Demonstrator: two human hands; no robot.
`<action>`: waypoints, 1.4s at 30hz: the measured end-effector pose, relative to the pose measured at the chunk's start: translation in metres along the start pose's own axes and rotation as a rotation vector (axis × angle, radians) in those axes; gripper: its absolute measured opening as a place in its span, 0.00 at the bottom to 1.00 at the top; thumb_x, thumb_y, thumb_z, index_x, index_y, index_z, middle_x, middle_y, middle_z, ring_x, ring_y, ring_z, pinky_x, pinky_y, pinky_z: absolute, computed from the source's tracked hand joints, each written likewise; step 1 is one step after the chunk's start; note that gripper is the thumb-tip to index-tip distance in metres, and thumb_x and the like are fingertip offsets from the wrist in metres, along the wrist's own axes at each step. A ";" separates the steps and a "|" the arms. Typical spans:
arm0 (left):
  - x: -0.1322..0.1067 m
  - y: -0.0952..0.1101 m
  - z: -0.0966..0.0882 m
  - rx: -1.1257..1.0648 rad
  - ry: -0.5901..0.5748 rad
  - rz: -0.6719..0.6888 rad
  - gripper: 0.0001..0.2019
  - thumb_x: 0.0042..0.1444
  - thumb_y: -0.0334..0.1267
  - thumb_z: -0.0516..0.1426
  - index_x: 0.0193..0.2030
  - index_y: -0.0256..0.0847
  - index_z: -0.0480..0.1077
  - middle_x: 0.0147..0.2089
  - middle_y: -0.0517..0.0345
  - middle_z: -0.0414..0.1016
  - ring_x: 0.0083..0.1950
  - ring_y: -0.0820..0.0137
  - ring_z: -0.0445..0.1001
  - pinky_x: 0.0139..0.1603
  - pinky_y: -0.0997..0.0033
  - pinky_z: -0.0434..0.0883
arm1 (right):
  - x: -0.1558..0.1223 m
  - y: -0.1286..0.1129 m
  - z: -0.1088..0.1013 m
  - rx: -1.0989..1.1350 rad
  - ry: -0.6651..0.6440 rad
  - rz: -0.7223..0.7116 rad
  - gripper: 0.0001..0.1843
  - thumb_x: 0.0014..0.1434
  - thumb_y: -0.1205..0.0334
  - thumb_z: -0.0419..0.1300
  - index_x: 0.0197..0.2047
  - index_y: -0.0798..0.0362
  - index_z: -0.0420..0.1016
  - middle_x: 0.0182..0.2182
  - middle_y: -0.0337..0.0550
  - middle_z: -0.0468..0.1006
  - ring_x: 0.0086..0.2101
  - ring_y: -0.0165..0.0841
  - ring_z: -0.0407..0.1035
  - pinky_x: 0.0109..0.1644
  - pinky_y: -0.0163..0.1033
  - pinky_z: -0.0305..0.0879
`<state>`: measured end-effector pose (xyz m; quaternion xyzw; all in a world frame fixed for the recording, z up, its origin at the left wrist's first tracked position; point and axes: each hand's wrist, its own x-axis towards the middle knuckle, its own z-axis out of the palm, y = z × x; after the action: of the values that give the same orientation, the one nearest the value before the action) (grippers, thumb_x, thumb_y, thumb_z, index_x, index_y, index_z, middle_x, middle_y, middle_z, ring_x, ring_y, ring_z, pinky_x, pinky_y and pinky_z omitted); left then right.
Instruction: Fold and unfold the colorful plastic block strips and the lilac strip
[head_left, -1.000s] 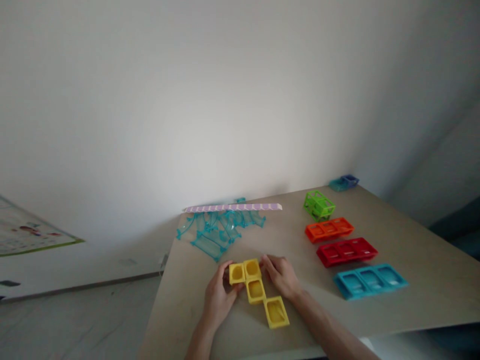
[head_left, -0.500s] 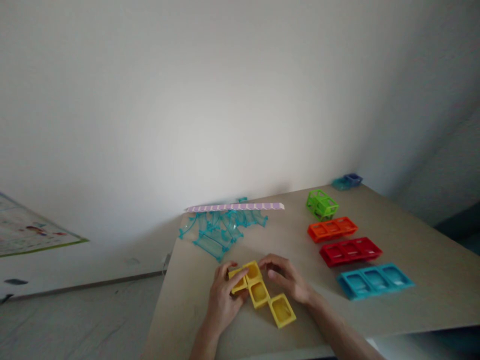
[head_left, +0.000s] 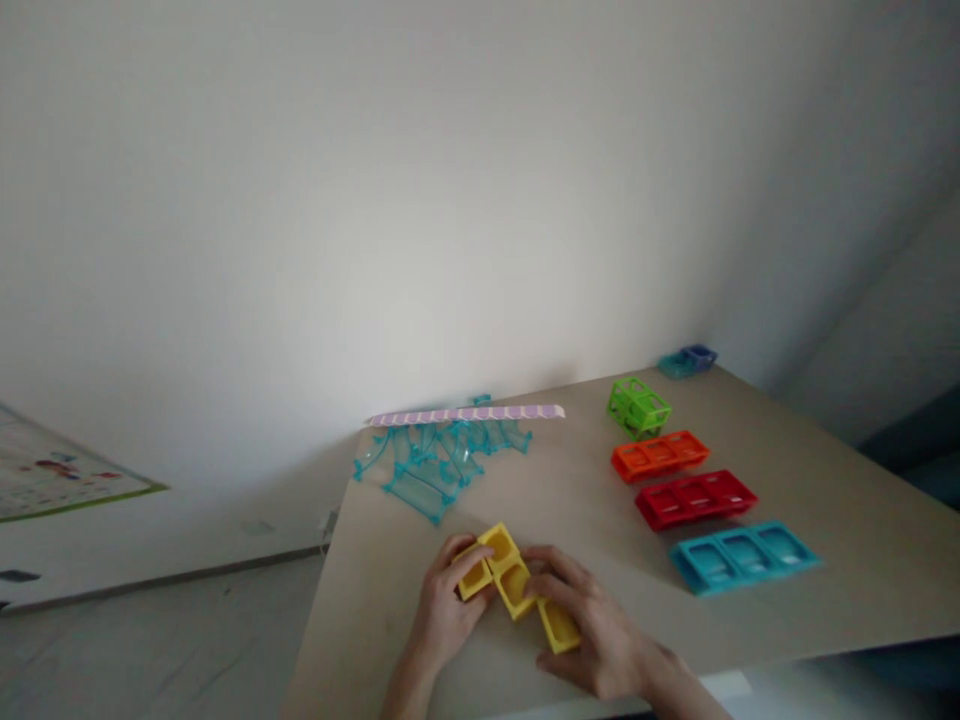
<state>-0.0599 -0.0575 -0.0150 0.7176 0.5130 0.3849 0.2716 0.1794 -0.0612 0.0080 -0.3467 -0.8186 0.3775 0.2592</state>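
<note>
Several yellow square tray-like blocks point(head_left: 514, 588) lie together near the front of the table, their hollow sides up. Fingers and thumb of my left hand point(head_left: 442, 612) are closed around the leftmost block, with the index finger reaching over its top. My right hand point(head_left: 604, 630) grips the rightmost yellow block point(head_left: 556, 626), thumb below its near edge and fingers across its far side. That block sits at the lower corner of the middle one; whether they are joined there is hidden by my fingers.
To the right stand a light blue three-cell block point(head_left: 742, 558), a red one point(head_left: 697, 499), an orange one point(head_left: 660, 456) and a green openwork frame point(head_left: 637, 407). Clear teal pieces point(head_left: 427, 485) and a purple strip point(head_left: 465, 414) lie by the wall. Blue pieces point(head_left: 697, 356) occupy the far corner.
My right hand has moved down and toward me, from beside the upper yellow block onto the rightmost one, and closed on it. My left hand keeps its hold.
</note>
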 end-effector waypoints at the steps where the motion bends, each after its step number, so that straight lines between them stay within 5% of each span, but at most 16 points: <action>1: 0.000 0.000 0.000 -0.008 0.001 0.001 0.17 0.52 0.28 0.61 0.48 0.47 0.75 0.49 0.53 0.72 0.51 0.64 0.74 0.52 0.65 0.73 | 0.000 -0.001 0.000 0.015 0.009 0.007 0.28 0.40 0.67 0.69 0.47 0.49 0.70 0.58 0.51 0.64 0.55 0.45 0.63 0.59 0.46 0.59; 12: -0.001 -0.007 0.001 -0.063 0.108 -0.010 0.14 0.51 0.32 0.63 0.46 0.44 0.76 0.46 0.52 0.75 0.47 0.62 0.76 0.48 0.63 0.75 | -0.003 0.006 0.002 0.118 0.142 0.001 0.24 0.39 0.71 0.63 0.42 0.49 0.67 0.41 0.45 0.72 0.40 0.38 0.68 0.46 0.39 0.65; 17: -0.001 -0.014 -0.001 0.074 0.325 0.018 0.11 0.54 0.34 0.61 0.46 0.42 0.74 0.46 0.50 0.75 0.49 0.60 0.76 0.50 0.59 0.74 | -0.008 0.018 0.000 0.456 0.248 0.206 0.19 0.47 0.60 0.64 0.43 0.51 0.67 0.33 0.41 0.73 0.31 0.35 0.67 0.34 0.36 0.64; 21: -0.002 -0.017 0.002 0.177 0.458 -0.035 0.22 0.56 0.36 0.58 0.58 0.39 0.65 0.49 0.44 0.73 0.51 0.56 0.74 0.51 0.53 0.73 | -0.004 0.025 -0.004 0.684 0.316 0.260 0.21 0.52 0.50 0.64 0.45 0.52 0.68 0.33 0.42 0.74 0.31 0.35 0.67 0.34 0.37 0.63; 32: -0.004 -0.009 0.008 0.383 0.465 -0.004 0.15 0.57 0.34 0.57 0.51 0.39 0.63 0.49 0.44 0.70 0.51 0.58 0.73 0.50 0.56 0.73 | 0.004 0.023 -0.012 0.798 0.274 0.353 0.25 0.49 0.45 0.67 0.43 0.54 0.77 0.33 0.43 0.79 0.30 0.35 0.70 0.33 0.36 0.62; 39: -0.017 0.012 0.014 0.335 0.184 0.156 0.21 0.55 0.34 0.59 0.56 0.44 0.65 0.59 0.42 0.62 0.60 0.55 0.67 0.57 0.53 0.70 | 0.025 0.025 -0.013 0.640 0.144 0.543 0.25 0.54 0.41 0.62 0.34 0.57 0.80 0.24 0.39 0.76 0.22 0.28 0.63 0.25 0.33 0.52; 42: -0.019 0.016 0.005 0.197 0.166 0.183 0.19 0.58 0.33 0.55 0.57 0.44 0.66 0.58 0.43 0.64 0.58 0.56 0.68 0.55 0.55 0.71 | 0.029 0.023 -0.015 0.640 0.116 0.527 0.25 0.54 0.40 0.62 0.28 0.57 0.79 0.19 0.37 0.73 0.20 0.27 0.60 0.23 0.33 0.49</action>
<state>-0.0506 -0.0803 -0.0105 0.7502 0.5015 0.4137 0.1204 0.1796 -0.0214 0.0031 -0.4669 -0.5272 0.6463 0.2938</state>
